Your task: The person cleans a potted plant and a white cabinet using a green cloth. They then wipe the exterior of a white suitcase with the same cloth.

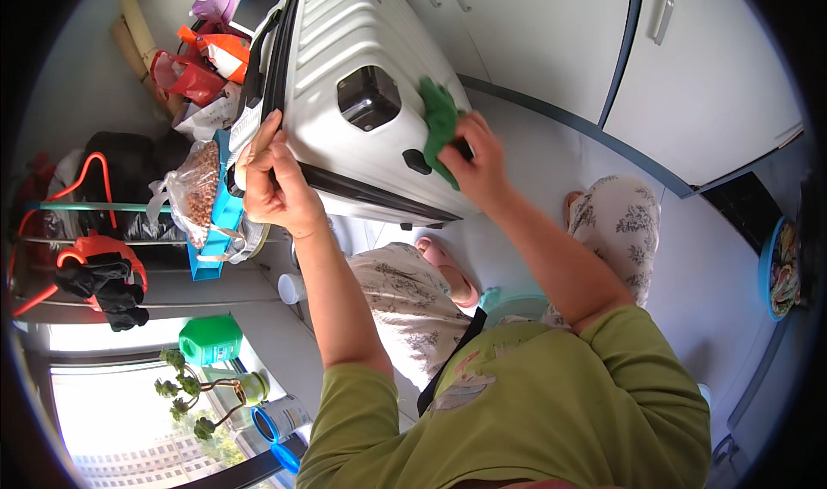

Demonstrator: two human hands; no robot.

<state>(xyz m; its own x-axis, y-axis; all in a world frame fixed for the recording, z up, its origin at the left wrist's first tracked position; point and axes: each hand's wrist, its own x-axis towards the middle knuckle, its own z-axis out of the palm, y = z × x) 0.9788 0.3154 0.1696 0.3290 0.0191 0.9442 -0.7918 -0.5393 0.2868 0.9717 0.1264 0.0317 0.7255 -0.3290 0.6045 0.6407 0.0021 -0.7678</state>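
A white ribbed hard-shell suitcase with black trim and a dark shiny corner guard is in front of me. My right hand grips a green cloth, which lies against the suitcase's side by a small black foot. The hand's edges are slightly blurred. At the near-left edge of the case, my left hand has its fingers around the black trim, beside a white printed tag. What its fingertips press on is partly hidden.
White cabinets stand beyond the case. On the left, a rack holds a blue box, a bag of brown pellets and orange hangers. A potted plant and green jug line the window. A pale-green basin sits between my legs.
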